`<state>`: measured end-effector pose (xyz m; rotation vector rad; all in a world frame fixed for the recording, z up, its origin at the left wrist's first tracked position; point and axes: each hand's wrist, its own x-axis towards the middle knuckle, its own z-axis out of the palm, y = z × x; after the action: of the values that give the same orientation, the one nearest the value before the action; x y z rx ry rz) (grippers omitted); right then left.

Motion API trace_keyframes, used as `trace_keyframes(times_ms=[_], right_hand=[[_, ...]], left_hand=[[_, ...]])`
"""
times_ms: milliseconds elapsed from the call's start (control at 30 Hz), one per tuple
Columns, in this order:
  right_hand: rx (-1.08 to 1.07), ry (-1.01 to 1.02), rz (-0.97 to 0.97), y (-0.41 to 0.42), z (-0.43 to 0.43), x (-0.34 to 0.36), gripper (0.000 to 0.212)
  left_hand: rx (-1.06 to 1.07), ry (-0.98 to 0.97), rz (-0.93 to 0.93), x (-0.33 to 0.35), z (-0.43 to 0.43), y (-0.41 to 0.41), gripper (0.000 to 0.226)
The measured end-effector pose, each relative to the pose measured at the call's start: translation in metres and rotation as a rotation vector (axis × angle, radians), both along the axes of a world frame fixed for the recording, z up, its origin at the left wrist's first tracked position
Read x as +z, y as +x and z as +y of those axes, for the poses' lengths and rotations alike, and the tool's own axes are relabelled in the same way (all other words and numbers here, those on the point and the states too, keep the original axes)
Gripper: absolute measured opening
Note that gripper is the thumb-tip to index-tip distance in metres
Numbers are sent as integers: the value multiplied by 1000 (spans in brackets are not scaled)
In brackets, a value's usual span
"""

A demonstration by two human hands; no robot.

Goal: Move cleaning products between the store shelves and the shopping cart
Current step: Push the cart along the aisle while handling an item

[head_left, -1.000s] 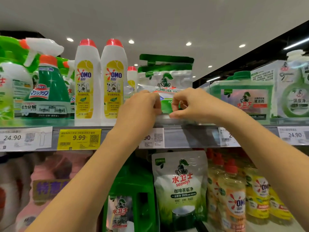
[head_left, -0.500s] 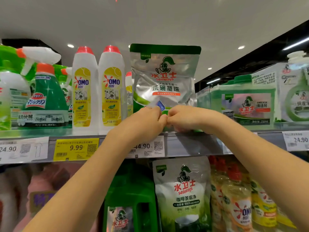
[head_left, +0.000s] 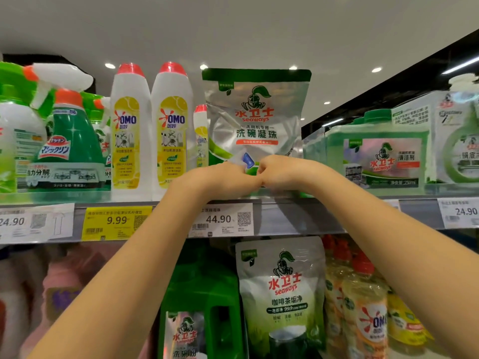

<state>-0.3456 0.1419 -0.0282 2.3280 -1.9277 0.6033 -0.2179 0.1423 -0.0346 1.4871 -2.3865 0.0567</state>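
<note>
Pouch point(head_left: 256, 117) of dishwasher beads, silver with a green top, stands upright on the top shelf point(head_left: 298, 216), between the white bottles point(head_left: 131, 130) with red caps on its left and a boxed jug point(head_left: 375, 156) on its right. I have both hands raised to its bottom edge. The left hand point(head_left: 220, 180) and right hand point(head_left: 287, 172) are curled, their knuckles touching, and grip the lower edge, covering it. A price tag point(head_left: 220, 220) reading 44.90 sits on the shelf rail just below the left hand. One shelf down, a second pouch point(head_left: 282, 294) stands between a green jug point(head_left: 204, 307) and yellow bottles point(head_left: 363, 314). A spray bottle point(head_left: 70, 141) stands far left.
</note>
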Motion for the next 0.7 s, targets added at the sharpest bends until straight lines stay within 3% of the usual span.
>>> trace_keyframes(times_ms=[133,233,400,500,600,700], right_hand=[[-6,64,-5,-2,2,1,26],[-4,0,-56,-3,0,-3,21],[236,-578,-274,-4,18,-14,15],[427,-736,-413,2,49,-32,11],[529,-720,-556,2,79,-57,9],[585,-602,-664,0,100,-84,6]], left_hand=[[28,5,-29,0,-3,-3,43],[30,-69,14,-4,-5,-2,37],[-202,-568,441,-23,1,3,21],[-321,-763,660,-34,23,10,19],[-387,-676,822,-57,57,14,14],[-430,-458,933,-86,90,19,9]])
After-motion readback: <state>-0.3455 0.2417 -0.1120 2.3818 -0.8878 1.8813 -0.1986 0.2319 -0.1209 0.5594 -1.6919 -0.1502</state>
